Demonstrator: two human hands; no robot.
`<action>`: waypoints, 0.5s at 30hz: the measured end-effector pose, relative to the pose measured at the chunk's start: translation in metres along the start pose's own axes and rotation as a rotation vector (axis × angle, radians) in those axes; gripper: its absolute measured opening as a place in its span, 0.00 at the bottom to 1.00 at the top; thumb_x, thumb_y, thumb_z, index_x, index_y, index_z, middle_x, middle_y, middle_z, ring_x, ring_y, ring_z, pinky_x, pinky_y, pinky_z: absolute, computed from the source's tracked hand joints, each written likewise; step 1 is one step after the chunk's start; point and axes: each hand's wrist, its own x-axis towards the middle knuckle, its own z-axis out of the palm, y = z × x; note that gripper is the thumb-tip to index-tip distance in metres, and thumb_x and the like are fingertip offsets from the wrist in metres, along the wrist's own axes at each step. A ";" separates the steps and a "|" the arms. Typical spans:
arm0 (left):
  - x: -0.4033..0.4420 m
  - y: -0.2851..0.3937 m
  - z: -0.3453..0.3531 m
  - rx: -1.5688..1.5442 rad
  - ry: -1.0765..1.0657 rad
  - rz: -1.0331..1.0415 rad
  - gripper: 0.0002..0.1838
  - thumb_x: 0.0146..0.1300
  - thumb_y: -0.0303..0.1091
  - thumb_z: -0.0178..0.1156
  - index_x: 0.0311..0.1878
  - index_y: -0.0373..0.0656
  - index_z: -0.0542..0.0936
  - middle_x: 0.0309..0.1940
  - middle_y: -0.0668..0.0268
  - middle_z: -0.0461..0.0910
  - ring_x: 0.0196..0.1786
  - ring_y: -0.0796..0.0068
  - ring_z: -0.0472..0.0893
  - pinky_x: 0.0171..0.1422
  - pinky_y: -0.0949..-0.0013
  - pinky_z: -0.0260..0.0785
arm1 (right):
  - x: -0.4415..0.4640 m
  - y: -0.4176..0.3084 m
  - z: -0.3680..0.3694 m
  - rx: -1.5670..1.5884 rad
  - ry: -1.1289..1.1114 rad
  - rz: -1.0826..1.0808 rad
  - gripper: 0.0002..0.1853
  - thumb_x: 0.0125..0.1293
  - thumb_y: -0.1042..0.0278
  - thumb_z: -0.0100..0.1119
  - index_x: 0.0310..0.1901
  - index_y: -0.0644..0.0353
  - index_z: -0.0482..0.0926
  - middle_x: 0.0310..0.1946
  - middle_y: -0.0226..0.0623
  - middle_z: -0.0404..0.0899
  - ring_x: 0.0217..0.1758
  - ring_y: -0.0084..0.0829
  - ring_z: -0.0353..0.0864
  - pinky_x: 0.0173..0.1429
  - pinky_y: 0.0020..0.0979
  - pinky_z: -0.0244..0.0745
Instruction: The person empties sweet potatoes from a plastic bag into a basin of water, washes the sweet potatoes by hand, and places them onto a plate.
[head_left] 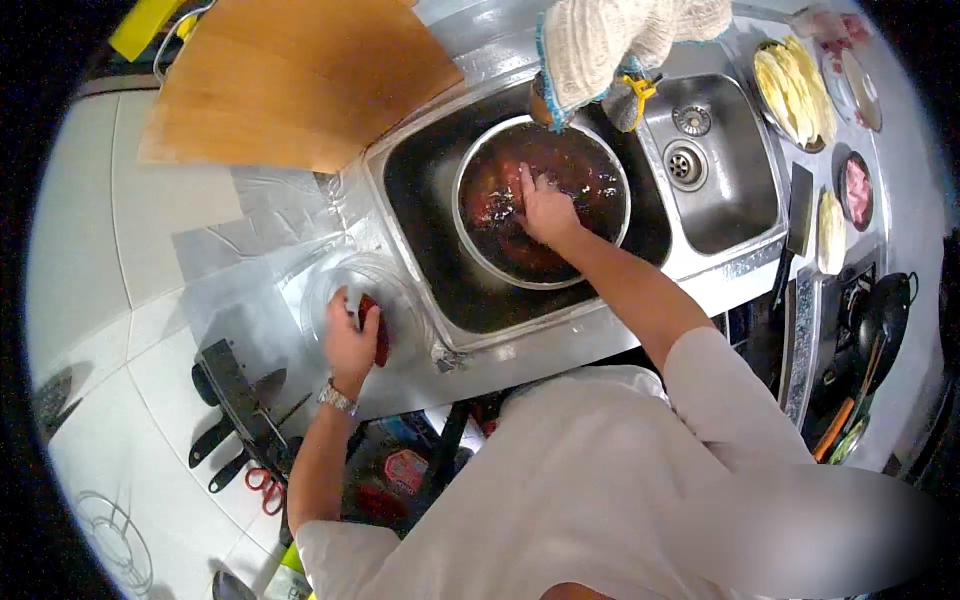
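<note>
My right hand (549, 212) reaches into a round metal basin (627, 222) of dark reddish liquid with red pieces, which stands in the large sink compartment. Its fingers are apart at the liquid's surface, with nothing visible held in them. My left hand (352, 338), wearing a metal-band watch (338, 397), is over a clear bowl (405, 290) on the counter left of the sink. Its thumb and fingers are apart and slightly blurred. Red pieces (381, 345) lie beside the thumb, partly hidden by the hand.
A wooden board (290, 80) leans at the upper left. Cloth gloves (600, 45) hang over the sink's far edge. A cleaver (800, 210), cabbage leaves (790, 90) and a bowl of meat (857, 188) are at the right. A knife rack (240, 395) and red scissors (266, 490) are lower left.
</note>
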 end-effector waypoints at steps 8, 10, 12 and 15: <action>-0.007 0.101 -0.025 -0.015 0.031 0.616 0.26 0.61 0.34 0.63 0.62 0.39 0.71 0.61 0.49 0.72 0.63 0.51 0.73 0.65 0.56 0.66 | -0.020 0.051 -0.058 1.703 -0.697 0.422 0.22 0.67 0.50 0.62 0.56 0.54 0.72 0.35 0.27 0.78 0.30 0.19 0.73 0.32 0.22 0.71; -0.001 0.143 0.009 -0.431 -0.253 0.358 0.25 0.65 0.37 0.62 0.63 0.40 0.70 0.61 0.53 0.73 0.64 0.52 0.72 0.67 0.58 0.66 | -0.038 0.045 -0.077 1.767 -0.657 0.407 0.21 0.70 0.54 0.60 0.58 0.56 0.71 0.36 0.29 0.79 0.31 0.20 0.74 0.34 0.24 0.71; 0.029 0.165 0.076 -0.860 -0.357 0.181 0.29 0.68 0.41 0.62 0.67 0.38 0.68 0.59 0.53 0.75 0.63 0.57 0.73 0.70 0.60 0.63 | -0.052 0.040 -0.085 1.732 -0.606 0.350 0.23 0.70 0.54 0.60 0.59 0.57 0.70 0.38 0.30 0.78 0.32 0.21 0.75 0.36 0.25 0.73; 0.081 0.207 0.118 -1.269 -0.452 -0.129 0.23 0.67 0.41 0.63 0.60 0.39 0.73 0.50 0.57 0.80 0.55 0.59 0.79 0.62 0.61 0.71 | -0.069 0.028 -0.107 1.654 -0.606 0.256 0.29 0.69 0.57 0.62 0.65 0.58 0.64 0.43 0.33 0.79 0.36 0.22 0.77 0.41 0.28 0.77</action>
